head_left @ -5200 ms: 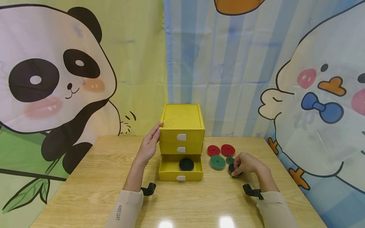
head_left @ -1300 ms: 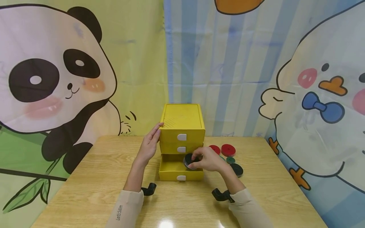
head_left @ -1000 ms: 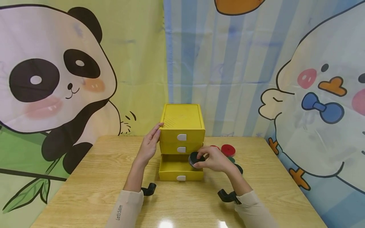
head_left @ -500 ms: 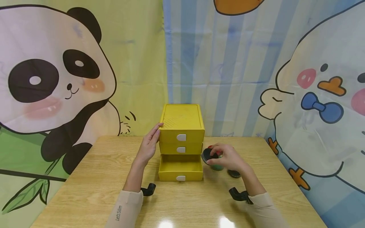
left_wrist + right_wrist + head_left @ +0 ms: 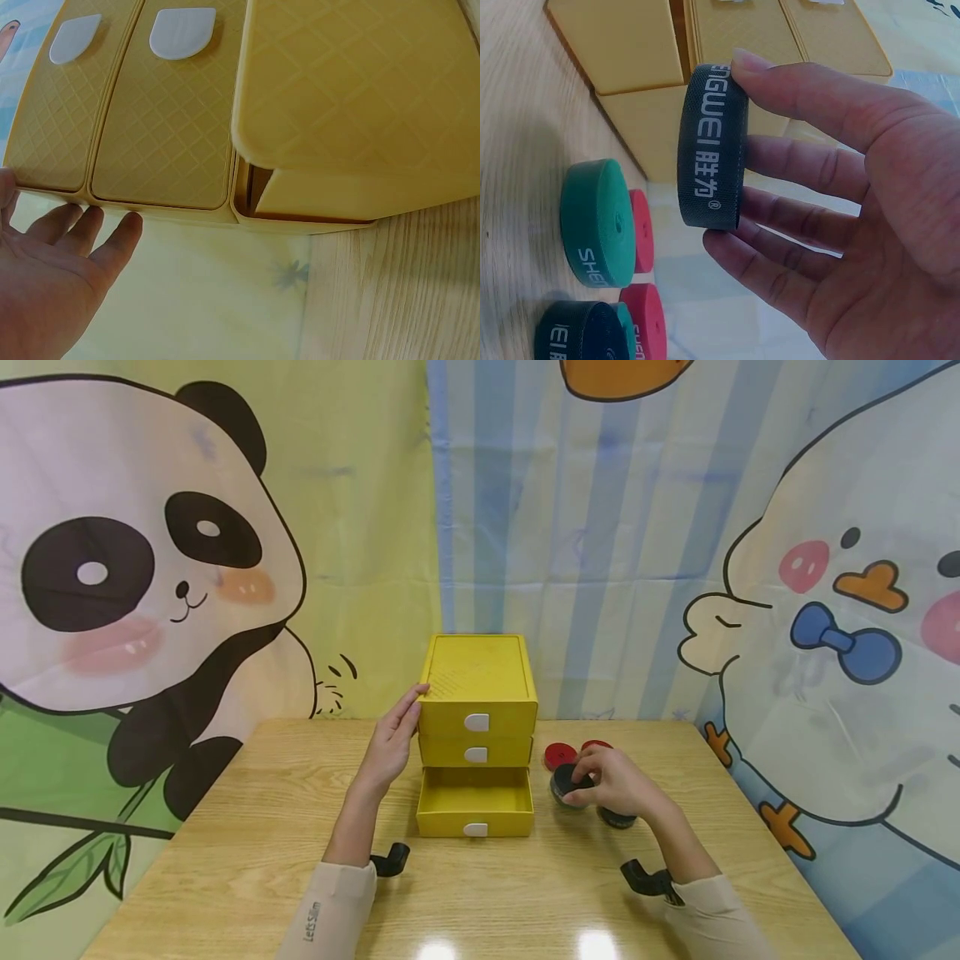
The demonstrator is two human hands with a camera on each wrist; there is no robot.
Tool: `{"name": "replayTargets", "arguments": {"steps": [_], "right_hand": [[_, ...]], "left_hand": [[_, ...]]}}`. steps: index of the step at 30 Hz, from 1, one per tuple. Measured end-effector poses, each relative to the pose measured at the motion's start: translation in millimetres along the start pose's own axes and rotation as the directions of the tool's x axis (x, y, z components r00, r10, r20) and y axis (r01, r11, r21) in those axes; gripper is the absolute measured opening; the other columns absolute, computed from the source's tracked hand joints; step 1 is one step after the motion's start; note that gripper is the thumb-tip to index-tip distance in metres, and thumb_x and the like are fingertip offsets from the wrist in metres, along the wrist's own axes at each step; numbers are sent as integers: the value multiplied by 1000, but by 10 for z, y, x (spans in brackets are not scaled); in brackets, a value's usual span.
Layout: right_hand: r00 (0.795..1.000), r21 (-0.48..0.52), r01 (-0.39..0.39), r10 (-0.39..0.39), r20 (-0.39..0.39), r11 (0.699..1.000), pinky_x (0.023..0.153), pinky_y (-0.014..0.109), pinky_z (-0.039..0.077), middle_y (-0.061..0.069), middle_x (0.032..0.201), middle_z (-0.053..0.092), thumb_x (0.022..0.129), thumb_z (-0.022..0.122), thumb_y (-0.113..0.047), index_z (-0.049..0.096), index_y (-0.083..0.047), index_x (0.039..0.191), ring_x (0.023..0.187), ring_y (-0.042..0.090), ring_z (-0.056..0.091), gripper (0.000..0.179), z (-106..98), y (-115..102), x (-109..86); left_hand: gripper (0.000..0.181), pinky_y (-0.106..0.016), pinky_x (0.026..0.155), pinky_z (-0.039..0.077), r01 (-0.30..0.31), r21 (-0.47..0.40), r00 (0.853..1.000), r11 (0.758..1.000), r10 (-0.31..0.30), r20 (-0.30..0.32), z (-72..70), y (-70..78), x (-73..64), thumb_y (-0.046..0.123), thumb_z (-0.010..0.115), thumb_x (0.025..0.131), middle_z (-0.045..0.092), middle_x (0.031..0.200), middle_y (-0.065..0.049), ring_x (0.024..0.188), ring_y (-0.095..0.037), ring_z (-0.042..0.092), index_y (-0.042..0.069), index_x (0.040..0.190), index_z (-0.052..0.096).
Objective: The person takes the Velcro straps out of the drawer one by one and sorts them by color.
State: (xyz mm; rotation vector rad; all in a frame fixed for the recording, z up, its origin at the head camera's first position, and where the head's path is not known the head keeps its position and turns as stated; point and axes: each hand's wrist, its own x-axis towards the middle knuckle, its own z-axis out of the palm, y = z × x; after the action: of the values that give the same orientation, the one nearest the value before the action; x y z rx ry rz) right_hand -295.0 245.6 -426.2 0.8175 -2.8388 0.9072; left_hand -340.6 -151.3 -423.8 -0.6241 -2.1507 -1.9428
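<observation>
My right hand pinches a roll of black fabric tape between thumb and fingers. White lettering runs along its edge. In the head view the held roll overlaps the larger green tape roll on the table, to the right of a yellow drawer cabinet. The cabinet's bottom drawer is pulled out; the two above it are in. My left hand rests its extended fingers against the cabinet's left side, near the top front corner. A second black tape roll lies partly hidden beneath the right hand.
Two red tape rolls lie behind the right hand, the farther one partly covered by it. A small green roll shows beside the second black one. A printed cloth hangs behind the wooden table.
The right hand has gone from the table rolls to the bottom drawer, lifted the black tape roll out and carried it right, over the green roll. The left hand has stayed put.
</observation>
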Motion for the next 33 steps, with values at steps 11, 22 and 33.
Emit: {"name": "replayTargets", "arguments": {"steps": [11, 22, 33], "right_hand": [[995, -41, 46, -42, 90, 998, 72, 28, 51, 1, 98, 67, 79, 93, -32, 74, -21, 79, 89, 21, 60, 22, 6, 51, -34], [979, -97, 45, -25, 202, 994, 72, 27, 47, 1, 98, 61, 74, 96, -25, 69, -20, 73, 87, 19, 57, 27, 29, 17, -51], [962, -114, 72, -38, 271, 991, 72, 29, 52, -2, 89, 59, 71, 97, -20, 68, -18, 69, 90, 23, 59, 29, 125, 31, -50]], "left_hand": [[46, -53, 121, 35, -2, 8, 1000, 1000, 2, -1, 4, 15, -7, 46, 40, 112, 38, 165, 7, 145, -21, 44, 33, 155, 48], [46, -52, 120, 37, -3, 3, 1000, 1000, 3, 3, -1, 21, -1, 45, 40, 113, 42, 163, 4, 141, -20, 46, 32, 156, 47], [47, -53, 121, 36, -9, -5, 1000, 1000, 9, 5, -2, 9, 3, 46, 41, 112, 40, 165, 5, 145, -21, 45, 30, 156, 47]]}}
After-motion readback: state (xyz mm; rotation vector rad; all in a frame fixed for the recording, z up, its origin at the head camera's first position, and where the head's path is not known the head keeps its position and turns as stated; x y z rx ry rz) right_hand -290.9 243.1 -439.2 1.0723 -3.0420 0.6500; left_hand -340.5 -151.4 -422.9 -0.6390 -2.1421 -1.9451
